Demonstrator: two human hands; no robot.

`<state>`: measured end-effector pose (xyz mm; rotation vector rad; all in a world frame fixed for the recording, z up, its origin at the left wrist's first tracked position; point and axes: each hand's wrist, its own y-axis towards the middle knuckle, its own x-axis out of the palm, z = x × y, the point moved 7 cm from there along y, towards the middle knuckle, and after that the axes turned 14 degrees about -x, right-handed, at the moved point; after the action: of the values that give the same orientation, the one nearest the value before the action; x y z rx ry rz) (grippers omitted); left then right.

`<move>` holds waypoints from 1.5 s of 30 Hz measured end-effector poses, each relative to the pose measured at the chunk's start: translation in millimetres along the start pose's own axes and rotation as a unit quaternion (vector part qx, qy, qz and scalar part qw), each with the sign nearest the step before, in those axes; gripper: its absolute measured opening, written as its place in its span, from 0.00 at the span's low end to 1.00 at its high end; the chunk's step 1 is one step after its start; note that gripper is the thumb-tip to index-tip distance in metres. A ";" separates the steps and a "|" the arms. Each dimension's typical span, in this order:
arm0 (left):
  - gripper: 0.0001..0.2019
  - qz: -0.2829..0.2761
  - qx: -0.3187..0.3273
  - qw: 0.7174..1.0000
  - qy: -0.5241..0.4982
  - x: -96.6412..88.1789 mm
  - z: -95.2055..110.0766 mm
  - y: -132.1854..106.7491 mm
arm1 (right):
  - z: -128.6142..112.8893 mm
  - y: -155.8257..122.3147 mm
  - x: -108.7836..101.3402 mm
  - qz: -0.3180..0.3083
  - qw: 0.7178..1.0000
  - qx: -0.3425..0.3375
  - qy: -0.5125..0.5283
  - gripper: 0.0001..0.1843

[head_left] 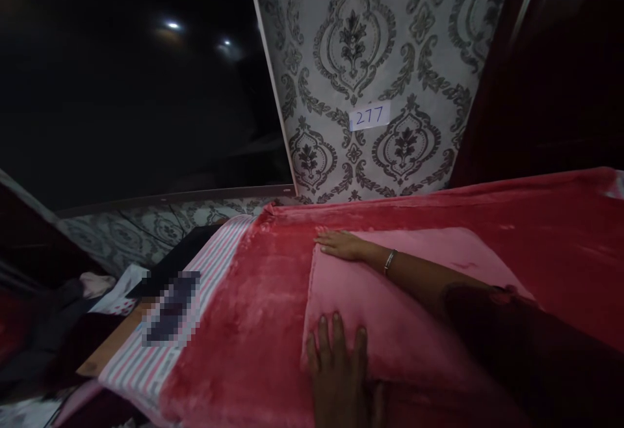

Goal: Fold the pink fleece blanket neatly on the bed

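Observation:
A folded pink fleece cloth [414, 311] lies on a red plush blanket [244, 324] spread over a bed. My left hand [336, 366] rests flat on the cloth's near left corner, fingers spread and pointing away from me. My right hand [341, 244], with a metal bangle at the wrist, reaches in from the right. It lies flat on the cloth's far left corner, fingers stretched to the left. Neither hand holds anything.
A pink and grey striped sheet [146, 363] shows under the blanket at the left edge. A wall panel with grey damask wallpaper [370, 44] bears a white label reading 277 [369, 116]. Dark clutter and clothes [58, 324] lie at the lower left.

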<state>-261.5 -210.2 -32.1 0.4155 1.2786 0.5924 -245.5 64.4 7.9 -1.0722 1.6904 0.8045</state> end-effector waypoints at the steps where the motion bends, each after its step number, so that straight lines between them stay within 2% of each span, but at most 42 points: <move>1: 0.43 -0.003 0.001 1.000 0.001 2.2 -0.6 -0.5 | 6.6 1.5 -0.4 0.005 1.000 0.020 0.011 0.33; 5: 0.44 -0.002 0.003 1.000 0.011 7.4 -2.1 -1.2 | 22.5 1.7 -0.9 0.025 0.997 0.074 0.019 0.33; 9: 0.44 0.005 0.006 1.000 0.020 5.0 -2.1 0.5 | 21.0 0.4 -6.5 0.046 0.995 0.087 0.012 0.33; 12: 0.43 0.010 0.006 1.000 0.006 -3.2 -1.5 2.9 | 10.2 -4.2 -22.6 0.085 0.992 0.095 -0.018 0.33; 15: 0.40 -0.004 0.003 1.000 -0.017 -12.5 0.6 6.5 | -16.9 -21.6 -37.8 0.116 0.989 0.062 -0.064 0.33; 18: 0.36 -0.029 0.004 0.999 -0.020 -18.7 4.5 11.0 | -56.2 -60.7 -32.3 0.094 0.993 -0.009 -0.078 0.33; 21: 0.33 -0.042 0.010 0.999 -0.018 -21.9 7.5 14.0 | -92.1 -122.1 -10.9 0.053 0.994 -0.067 -0.075 0.34; 23: 0.31 -0.051 0.018 0.999 -0.007 -22.9 7.5 15.1 | -106.7 -168.3 2.5 0.045 0.993 -0.078 -0.075 0.33; 27: 0.26 -0.084 0.040 0.996 0.017 -29.9 7.6 26.8 | -106.2 -249.5 12.3 0.084 0.993 -0.029 -0.081 0.33; 31: 0.22 -0.109 0.031 0.993 0.019 -43.5 21.6 62.0 | -86.8 -297.9 10.0 0.131 0.984 0.065 -0.102 0.34; 33: 0.24 -0.127 0.042 0.990 0.033 -42.1 35.4 77.9 | -81.5 -308.2 12.3 0.144 0.978 0.098 -0.116 0.34; 36: 0.29 -0.177 0.045 0.980 0.074 -23.5 46.0 86.1 | -80.9 -312.5 20.9 0.157 0.971 0.121 -0.134 0.33; 40: 0.31 -0.202 0.023 0.974 0.105 1.9 36.0 76.1 | -83.2 -312.8 30.7 0.173 0.965 0.132 -0.145 0.32; 45: 0.30 -0.197 0.033 0.974 0.103 7.8 29.0 69.5 | -82.7 -313.0 31.8 0.182 0.965 0.134 -0.135 0.31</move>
<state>-244.6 -150.1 10.6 0.1472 1.5342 0.2612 5.4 -142.1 -6.6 -0.4485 1.7206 0.8743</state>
